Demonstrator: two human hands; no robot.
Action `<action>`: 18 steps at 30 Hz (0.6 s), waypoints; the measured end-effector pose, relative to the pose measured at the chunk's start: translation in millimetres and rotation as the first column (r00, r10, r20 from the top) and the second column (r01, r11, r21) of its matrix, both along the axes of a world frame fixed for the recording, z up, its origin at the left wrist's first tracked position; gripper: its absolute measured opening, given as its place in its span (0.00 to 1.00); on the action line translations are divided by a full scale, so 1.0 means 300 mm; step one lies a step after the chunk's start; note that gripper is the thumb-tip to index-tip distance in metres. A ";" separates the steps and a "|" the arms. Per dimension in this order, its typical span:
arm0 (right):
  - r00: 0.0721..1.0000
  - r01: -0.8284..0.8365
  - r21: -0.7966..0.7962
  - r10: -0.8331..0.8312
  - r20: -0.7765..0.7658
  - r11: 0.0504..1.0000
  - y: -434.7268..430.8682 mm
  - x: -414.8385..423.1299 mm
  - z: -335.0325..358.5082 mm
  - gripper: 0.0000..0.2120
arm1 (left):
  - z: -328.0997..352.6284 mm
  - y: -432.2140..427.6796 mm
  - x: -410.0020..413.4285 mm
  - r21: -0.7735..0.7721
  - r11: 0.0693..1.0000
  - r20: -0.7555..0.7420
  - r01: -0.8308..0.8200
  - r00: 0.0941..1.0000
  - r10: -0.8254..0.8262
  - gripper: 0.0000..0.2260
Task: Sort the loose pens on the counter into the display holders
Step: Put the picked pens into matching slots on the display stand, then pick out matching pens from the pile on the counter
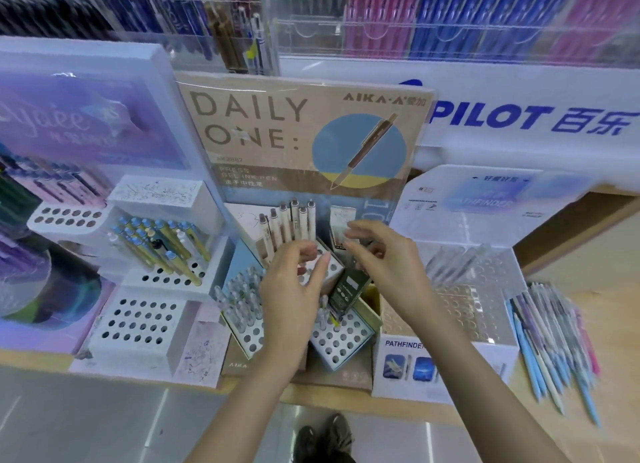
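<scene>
Step in hand, as I read it: fiddling w/ the middle holder (pixel 343 345), not yet fetching pens. My left hand (pixel 294 289) hovers over its holed blocks, fingers curled, thumb out. I see no pen in it, but can't tell if sth small is pinched. My right hand (pixel 381 265) is just beside it, fingers loosely bent over a dark box (pixel 348 286) that stands tilted in the holder. It's blurred, so I can't tell whether it grips the box or only touches it.

The loose pens (pixel 550 341) lie heaped on the table (pixel 616 306) at far right, well apart from both hands, beyond the clear holder (pixel 467 310).

Next move prob. calls for dealing w/ the box. Then the right hand reaches across, pinches one pen by the barrel & matches it to a holder w/ free holes.
</scene>
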State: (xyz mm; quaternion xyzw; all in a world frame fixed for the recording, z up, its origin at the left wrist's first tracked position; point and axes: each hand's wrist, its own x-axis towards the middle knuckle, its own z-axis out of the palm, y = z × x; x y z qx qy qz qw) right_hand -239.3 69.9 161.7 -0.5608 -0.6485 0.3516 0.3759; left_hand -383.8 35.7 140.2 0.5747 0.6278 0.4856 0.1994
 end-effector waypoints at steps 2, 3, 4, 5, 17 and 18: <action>0.997 0.080 -0.001 -0.080 -0.017 0.997 -0.097 0.078 -0.010 0.07 | -0.011 -0.051 0.011 -0.057 0.982 0.029 0.178 0.984 -0.177 0.07; 0.992 0.127 -0.007 -0.127 -0.022 0.992 -0.153 0.124 -0.017 0.06 | -0.028 -0.081 0.021 -0.100 0.959 0.045 0.265 0.964 -0.262 0.08; 0.984 0.175 -0.011 -0.175 -0.021 0.984 -0.211 0.175 -0.025 0.07 | -0.051 -0.113 0.036 -0.141 0.930 0.052 0.339 0.941 -0.335 0.08; 0.975 0.222 -0.018 -0.222 -0.020 0.975 -0.266 0.230 -0.037 0.10 | -0.077 -0.142 0.057 -0.180 0.899 0.057 0.398 0.917 -0.395 0.07; 0.818 0.573 -0.259 -0.529 0.225 0.777 -0.515 0.958 -0.350 0.04 | -0.258 -0.189 0.683 -0.480 0.562 0.330 0.673 0.732 -0.595 0.09; 0.811 0.584 -0.288 -0.537 0.232 0.759 -0.512 1.019 -0.380 0.05 | -0.276 -0.180 0.747 -0.500 0.548 0.340 0.671 0.734 -0.588 0.09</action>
